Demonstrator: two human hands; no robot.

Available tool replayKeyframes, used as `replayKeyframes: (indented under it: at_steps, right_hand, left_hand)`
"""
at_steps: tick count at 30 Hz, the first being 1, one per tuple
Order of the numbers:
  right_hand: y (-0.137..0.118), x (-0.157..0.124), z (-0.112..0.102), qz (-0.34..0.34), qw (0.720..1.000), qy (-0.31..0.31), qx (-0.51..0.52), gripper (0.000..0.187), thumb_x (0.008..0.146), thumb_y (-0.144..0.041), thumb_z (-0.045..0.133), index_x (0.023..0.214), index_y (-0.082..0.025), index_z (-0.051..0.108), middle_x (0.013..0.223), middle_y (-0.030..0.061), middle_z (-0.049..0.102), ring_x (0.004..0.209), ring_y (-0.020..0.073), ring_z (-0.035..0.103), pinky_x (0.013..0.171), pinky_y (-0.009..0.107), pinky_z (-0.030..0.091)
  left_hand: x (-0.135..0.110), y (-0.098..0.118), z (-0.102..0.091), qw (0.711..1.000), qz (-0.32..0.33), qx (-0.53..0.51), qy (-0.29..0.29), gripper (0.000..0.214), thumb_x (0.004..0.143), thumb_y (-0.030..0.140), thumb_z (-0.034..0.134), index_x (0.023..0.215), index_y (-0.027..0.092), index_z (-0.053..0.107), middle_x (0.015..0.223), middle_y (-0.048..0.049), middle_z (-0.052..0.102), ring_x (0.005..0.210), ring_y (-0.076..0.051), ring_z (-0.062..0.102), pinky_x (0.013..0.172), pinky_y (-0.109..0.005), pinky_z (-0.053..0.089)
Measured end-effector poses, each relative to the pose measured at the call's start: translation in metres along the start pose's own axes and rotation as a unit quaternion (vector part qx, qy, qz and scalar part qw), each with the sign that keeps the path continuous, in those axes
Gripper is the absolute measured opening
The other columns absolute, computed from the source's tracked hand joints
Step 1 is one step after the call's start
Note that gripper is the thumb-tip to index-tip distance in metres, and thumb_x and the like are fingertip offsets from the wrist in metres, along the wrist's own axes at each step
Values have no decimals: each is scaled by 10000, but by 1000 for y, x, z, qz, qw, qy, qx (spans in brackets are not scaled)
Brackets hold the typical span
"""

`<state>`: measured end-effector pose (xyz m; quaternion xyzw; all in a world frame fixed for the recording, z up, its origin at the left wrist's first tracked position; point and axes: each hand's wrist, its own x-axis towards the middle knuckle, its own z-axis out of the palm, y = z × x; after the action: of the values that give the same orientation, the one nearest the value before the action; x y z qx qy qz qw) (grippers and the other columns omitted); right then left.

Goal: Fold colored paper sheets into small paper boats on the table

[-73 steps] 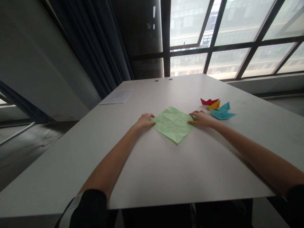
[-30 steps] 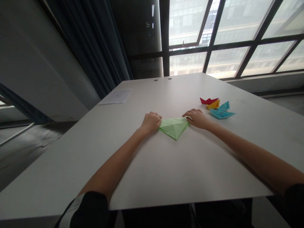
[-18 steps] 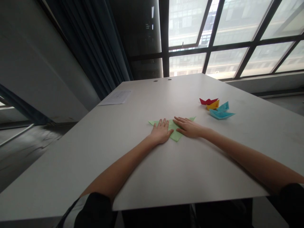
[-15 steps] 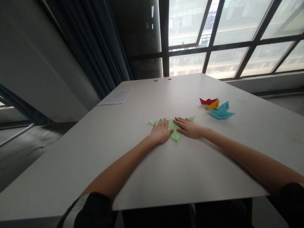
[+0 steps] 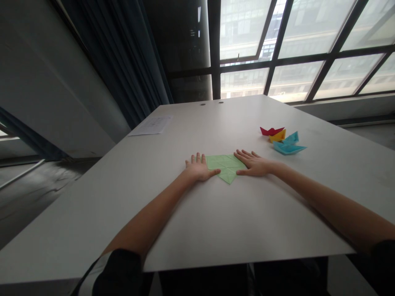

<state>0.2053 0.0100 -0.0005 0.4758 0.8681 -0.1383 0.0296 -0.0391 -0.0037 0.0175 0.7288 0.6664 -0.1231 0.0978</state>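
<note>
A light green sheet of folded paper (image 5: 227, 165) lies flat on the white table, a corner pointing toward me and crease lines across it. On its left part rests my left hand (image 5: 199, 167), palm down with the fingers spread. My right hand (image 5: 253, 163) lies flat over the right part, fingers stretched out and thumb apart. Both side ends of the paper are hidden under my hands, while its middle shows between them.
Folded paper boats stand to the right: a red boat (image 5: 272, 131), a yellow boat (image 5: 277, 136) and light blue ones (image 5: 289, 148). A printed sheet (image 5: 152, 125) lies at the table's left edge. The white table (image 5: 234, 222) reaches back toward the windows.
My hands have slid apart, the left outward to the left and the right slightly to the right. More of the green paper's middle shows, and its side tips are now covered.
</note>
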Motion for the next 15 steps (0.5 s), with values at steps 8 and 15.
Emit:
replayKeyframes:
  at_steps: [8, 15]
  right_hand:
    - [2, 1, -13, -144, 982, 118, 24, 856, 605, -642, 615, 1341, -277, 375, 1395, 109, 368, 1281, 316, 305, 1023, 510, 242]
    - [-5, 3, -20, -203, 972, 105, 54, 530, 668, -582, 606, 1073, -242, 636, 1095, 80, 608, 1020, 235, 536, 908, 373, 391]
  left_hand:
    - [4, -13, -2, 998, 64, -5, -2, 1010, 667, 784, 286, 1427, 146, 98, 1477, -154, -14, 1341, -387, 6, 1001, -624, 141]
    - [6, -19, -4, 997, 78, -2, -9, 1009, 667, 780, 303, 1428, 156, 85, 1477, -153, -18, 1343, -375, -2, 1009, -615, 123]
